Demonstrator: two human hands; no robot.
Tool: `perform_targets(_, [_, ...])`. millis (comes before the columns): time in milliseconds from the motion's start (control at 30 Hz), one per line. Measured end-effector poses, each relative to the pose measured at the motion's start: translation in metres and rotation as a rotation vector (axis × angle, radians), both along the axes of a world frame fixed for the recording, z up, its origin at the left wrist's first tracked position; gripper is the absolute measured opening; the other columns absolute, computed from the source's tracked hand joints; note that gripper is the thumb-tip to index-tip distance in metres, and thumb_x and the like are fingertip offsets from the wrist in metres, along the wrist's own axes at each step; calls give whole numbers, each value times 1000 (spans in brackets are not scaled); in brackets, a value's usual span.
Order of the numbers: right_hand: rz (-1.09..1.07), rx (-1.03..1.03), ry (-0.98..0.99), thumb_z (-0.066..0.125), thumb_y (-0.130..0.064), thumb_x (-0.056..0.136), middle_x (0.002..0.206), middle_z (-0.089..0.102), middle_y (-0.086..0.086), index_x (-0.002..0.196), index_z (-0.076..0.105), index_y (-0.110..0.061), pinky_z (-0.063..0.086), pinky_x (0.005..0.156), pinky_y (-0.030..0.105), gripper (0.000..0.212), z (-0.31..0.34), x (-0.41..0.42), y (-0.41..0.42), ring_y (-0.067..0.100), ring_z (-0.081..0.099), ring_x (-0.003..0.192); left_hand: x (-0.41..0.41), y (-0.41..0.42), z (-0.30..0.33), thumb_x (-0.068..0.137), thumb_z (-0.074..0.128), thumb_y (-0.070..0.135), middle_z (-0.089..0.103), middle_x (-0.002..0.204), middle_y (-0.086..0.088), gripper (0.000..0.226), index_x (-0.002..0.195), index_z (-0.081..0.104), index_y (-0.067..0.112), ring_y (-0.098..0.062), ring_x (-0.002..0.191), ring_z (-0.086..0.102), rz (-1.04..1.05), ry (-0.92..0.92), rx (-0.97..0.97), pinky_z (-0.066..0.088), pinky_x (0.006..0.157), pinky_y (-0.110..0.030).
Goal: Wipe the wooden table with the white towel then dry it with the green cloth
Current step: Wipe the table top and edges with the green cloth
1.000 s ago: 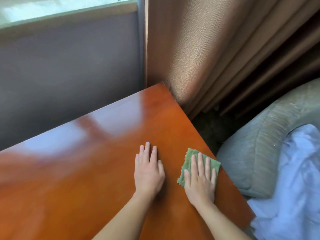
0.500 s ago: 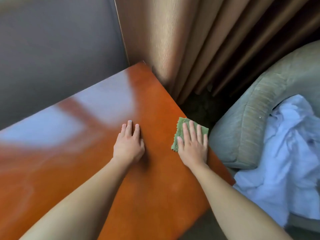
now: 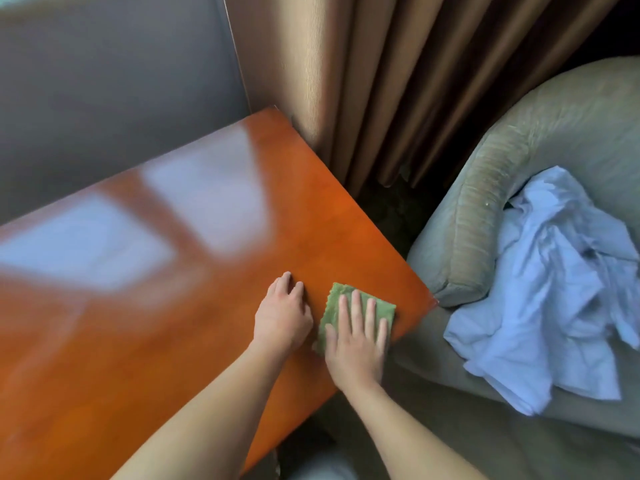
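Note:
The glossy orange-brown wooden table (image 3: 156,306) fills the left and middle of the head view. A small green cloth (image 3: 334,299) lies flat on it near the table's right corner. My right hand (image 3: 356,337) presses down on the cloth with straight, spread fingers. My left hand (image 3: 282,317) rests on the bare wood just left of the cloth, its fingers slightly bent. A crumpled white towel (image 3: 547,289) lies on the armchair to the right.
A grey-green armchair (image 3: 485,202) stands close against the table's right edge. Brown curtains (image 3: 381,81) hang behind the table's far corner. A grey wall (image 3: 104,81) runs along the table's far side.
My right hand has slid the green cloth back along the right edge towards the near corner. My left hand has come back with it. The camera has tilted further down.

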State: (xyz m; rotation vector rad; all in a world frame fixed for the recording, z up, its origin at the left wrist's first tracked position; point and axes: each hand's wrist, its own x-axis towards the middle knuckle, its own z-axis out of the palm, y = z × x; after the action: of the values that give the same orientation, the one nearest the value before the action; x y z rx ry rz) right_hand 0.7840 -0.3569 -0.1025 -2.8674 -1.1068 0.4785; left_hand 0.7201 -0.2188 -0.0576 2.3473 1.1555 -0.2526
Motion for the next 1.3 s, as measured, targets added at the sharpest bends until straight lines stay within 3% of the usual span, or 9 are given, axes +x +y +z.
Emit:
perform_targets(133, [265,4,45,7,-51,99,164,2,1,155,12,-21,8,118,54,64,-4,-73,-8,28,-1,150,-31,-19,-2,92,39,27,26,153,-3,43,133,48,16,-20,140,20,93,10,-32,38,105,-36])
perform_targets(267, [407,44,25,18,-49,98,163,1,-5,155,5,-24,14,119,52,64,-7,-46,-29,24,2,150,-41,-50,-2,92,37,29,28,149,-6,41,130,49,20,-22,136,24,121,6,-1,42,99,-38])
perform_targets(400, [286,5,3,7,-51,101,161,-10,-5,155,-2,-28,-3,119,49,60,-6,17,-52,23,-12,149,-27,-93,2,93,35,33,13,158,-3,49,142,37,33,-28,144,7,24,75,-62,27,110,-54])
perform_targets(500, [159,5,5,3,-54,100,160,-16,-7,154,-10,-30,-4,120,49,61,-5,59,-66,22,-17,148,-8,-120,7,97,34,37,5,160,-2,47,143,33,36,-30,146,-2,-21,96,-109,17,113,-60])
perform_targets(700, [-55,69,80,13,-51,102,163,-11,-3,156,-6,-25,1,120,47,62,-12,131,-67,21,-14,149,5,-134,9,99,31,41,3,160,1,47,145,30,36,-27,147,-3,23,89,-143,13,116,-55])
perform_targets(833, [-162,88,85,15,-49,102,164,-11,4,155,-8,-19,0,118,48,65,-13,115,-60,29,-18,148,-1,-130,11,99,32,38,14,159,5,48,146,33,31,-20,146,9,122,32,-139,24,116,-42])
perform_targets(1000, [234,62,65,8,-49,100,162,-10,7,154,-4,-15,-7,119,47,66,4,22,-55,31,-14,148,-29,-122,11,96,39,31,29,154,6,47,142,43,23,-14,142,23,345,-1,-93,33,112,-34])
perform_targets(1133, [740,-63,88,35,-40,101,156,-32,6,151,-21,-15,-10,119,49,80,6,-46,-28,30,-33,141,-72,-122,11,93,40,28,34,152,5,45,137,49,21,-12,140,25,600,-16,-83,32,111,-34])
perform_targets(1300, [1011,33,30,20,-50,98,162,14,-3,154,18,-26,-2,117,41,61,-4,-26,22,24,-2,149,-132,-135,8,96,41,25,32,152,6,44,139,47,21,-10,140,25,816,23,-24,31,112,-30])
